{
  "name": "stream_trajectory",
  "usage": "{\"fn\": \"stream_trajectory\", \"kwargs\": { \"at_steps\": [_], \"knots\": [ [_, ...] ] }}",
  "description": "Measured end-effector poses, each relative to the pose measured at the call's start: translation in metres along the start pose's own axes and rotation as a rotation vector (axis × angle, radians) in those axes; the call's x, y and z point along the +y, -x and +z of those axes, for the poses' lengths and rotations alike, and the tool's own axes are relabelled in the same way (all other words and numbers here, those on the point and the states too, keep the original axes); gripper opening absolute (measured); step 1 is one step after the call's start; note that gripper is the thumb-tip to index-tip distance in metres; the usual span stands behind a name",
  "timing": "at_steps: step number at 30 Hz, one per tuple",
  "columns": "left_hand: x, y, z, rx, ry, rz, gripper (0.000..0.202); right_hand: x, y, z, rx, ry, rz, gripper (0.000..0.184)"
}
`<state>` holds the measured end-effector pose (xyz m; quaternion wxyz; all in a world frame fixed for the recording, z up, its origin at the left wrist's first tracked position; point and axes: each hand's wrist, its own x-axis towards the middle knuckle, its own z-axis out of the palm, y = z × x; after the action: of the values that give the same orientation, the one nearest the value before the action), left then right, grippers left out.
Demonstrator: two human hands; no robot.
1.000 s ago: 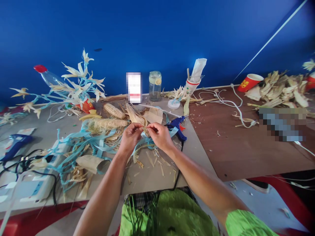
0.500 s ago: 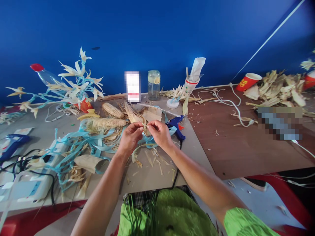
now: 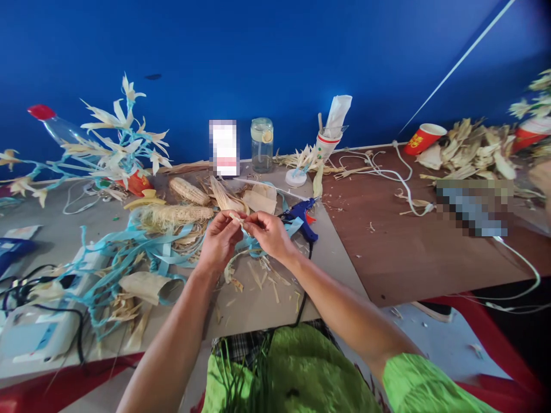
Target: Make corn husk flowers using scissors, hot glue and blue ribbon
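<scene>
Between my fingertips is a small pale piece of corn husk [image 3: 236, 218]. My left hand [image 3: 218, 240] pinches it from the left, and my right hand [image 3: 270, 232] pinches its right end, the fingers of both hands closed and nearly touching. Just beyond them lie dried corn husks [image 3: 226, 198] and two corn cobs, one a bare-looking cob [image 3: 189, 191] and the other a cob with silk [image 3: 181, 214]. A blue glue gun [image 3: 302, 217] rests right of my right hand. Light blue ribbon [image 3: 166, 252] spreads over the table left of my left hand.
Husk flowers on blue stems [image 3: 124, 123] stand at the left. A water bottle [image 3: 262, 146], a screen [image 3: 224, 148] and a paper cup [image 3: 328, 144] line the wall. A power strip [image 3: 47, 330] lies front left. Husks [image 3: 477, 146] are heaped at the right, with a hand [image 3: 541, 176] at the edge.
My fingers have shifted on the husk piece, and more of it shows above my left fingertips. The view has turned slightly right, and another person's hand has appeared at the right edge.
</scene>
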<state>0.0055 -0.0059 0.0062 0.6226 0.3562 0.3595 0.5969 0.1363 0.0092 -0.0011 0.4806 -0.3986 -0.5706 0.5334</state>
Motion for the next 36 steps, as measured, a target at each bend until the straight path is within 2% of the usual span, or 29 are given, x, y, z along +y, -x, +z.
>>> {"fn": "stream_trajectory", "kwargs": {
  "at_steps": [3, 7, 13, 19, 24, 30, 36],
  "knots": [
    [0.007, 0.0, -0.001, -0.023, 0.043, 0.009, 0.017, -0.004, 0.0, -0.003, 0.008, -0.02, 0.014, 0.022],
    [0.012, -0.001, -0.003, 0.002, 0.018, -0.006, 0.018, -0.005, -0.001, -0.008, 0.063, -0.053, -0.026, 0.022],
    [0.006, 0.0, -0.001, -0.066, -0.053, -0.101, 0.034, -0.005, -0.002, -0.008, -0.086, -0.228, 0.04, 0.025],
    [0.007, 0.0, -0.001, -0.078, -0.085, -0.11, 0.043, -0.005, -0.002, -0.007, -0.121, -0.241, 0.118, 0.02],
    [0.005, 0.0, -0.001, -0.091, -0.089, -0.15, 0.044, -0.011, -0.001, -0.008, -0.121, -0.298, 0.178, 0.021],
    [-0.002, -0.001, -0.006, -0.167, -0.096, -0.122, 0.042, -0.01, -0.001, -0.007, -0.117, -0.447, 0.241, 0.021],
    [-0.001, 0.001, -0.004, -0.186, -0.117, -0.122, 0.04, -0.009, -0.001, -0.005, -0.086, -0.589, 0.264, 0.022]
  ]
}}
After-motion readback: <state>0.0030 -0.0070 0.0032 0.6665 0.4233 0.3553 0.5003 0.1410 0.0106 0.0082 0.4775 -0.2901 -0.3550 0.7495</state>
